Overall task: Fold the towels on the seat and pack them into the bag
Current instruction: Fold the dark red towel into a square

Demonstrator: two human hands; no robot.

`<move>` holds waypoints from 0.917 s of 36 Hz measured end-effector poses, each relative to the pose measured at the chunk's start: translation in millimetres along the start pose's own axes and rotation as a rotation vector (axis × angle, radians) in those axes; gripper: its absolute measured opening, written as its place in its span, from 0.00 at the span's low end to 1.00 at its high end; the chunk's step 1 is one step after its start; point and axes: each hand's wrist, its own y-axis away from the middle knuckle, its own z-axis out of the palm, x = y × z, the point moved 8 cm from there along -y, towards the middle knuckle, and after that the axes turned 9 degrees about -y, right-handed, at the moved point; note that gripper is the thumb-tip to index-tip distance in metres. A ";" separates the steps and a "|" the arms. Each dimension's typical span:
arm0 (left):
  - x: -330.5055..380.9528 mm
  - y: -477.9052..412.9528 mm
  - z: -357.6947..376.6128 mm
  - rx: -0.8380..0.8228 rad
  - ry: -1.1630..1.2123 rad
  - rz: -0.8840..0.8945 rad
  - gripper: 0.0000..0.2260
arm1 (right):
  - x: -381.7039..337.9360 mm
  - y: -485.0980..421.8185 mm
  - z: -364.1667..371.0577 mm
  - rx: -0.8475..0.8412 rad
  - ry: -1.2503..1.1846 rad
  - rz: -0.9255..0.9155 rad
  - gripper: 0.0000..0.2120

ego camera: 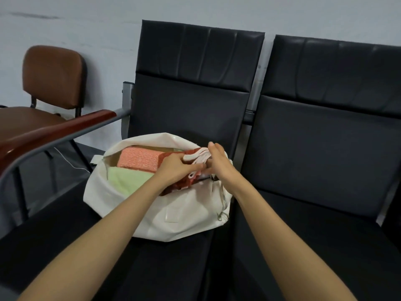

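While gripped by left fingers (193, 168) and flanked by straight right fingers (213, 149), the red towel (184, 184) is angled toward one o'clock.

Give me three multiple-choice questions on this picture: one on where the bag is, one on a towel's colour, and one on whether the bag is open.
1. Where does the white bag sit?
A. on the brown chair
B. on the black seat beside the wooden armrest
C. on the floor

2. What colour is the near-left towel in the bag?
A. light green
B. blue
C. black

3. How is the bag's top?
A. zipped shut
B. open, with towels showing
C. folded flat

Answers:
1 B, the bag rests on the black cushion.
2 A, the towel is pale green and lies next to the salmon towel.
3 B, the mouth gapes with towels in view.
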 end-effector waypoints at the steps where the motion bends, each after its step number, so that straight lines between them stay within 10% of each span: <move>1: 2.0 -0.2 0.7 0.005 -0.010 0.000 0.13 | 1.9 -1.0 2.6 -0.023 -0.002 0.014 0.32; 6: -1.3 -7.3 5.9 0.018 -0.088 -0.070 0.08 | 1.9 -2.8 -4.8 -0.064 0.073 0.024 0.20; 10: -6.3 -11.0 6.9 0.010 -0.072 -0.104 0.09 | -24.5 -4.9 -41.3 0.285 0.768 -0.209 0.13; 17: -10.0 -11.0 3.8 -0.018 -0.020 -0.102 0.07 | -7.3 -18.1 -16.7 0.221 1.345 -0.158 0.29; 26: -10.2 -11.1 6.4 -0.079 -0.070 -0.124 0.12 | -13.3 -17.4 -29.5 0.190 1.344 -0.097 0.13; 33: -5.2 -11.0 11.7 -0.092 -0.107 -0.118 0.11 | -8.7 -15.7 -38.4 0.159 1.175 -0.065 0.25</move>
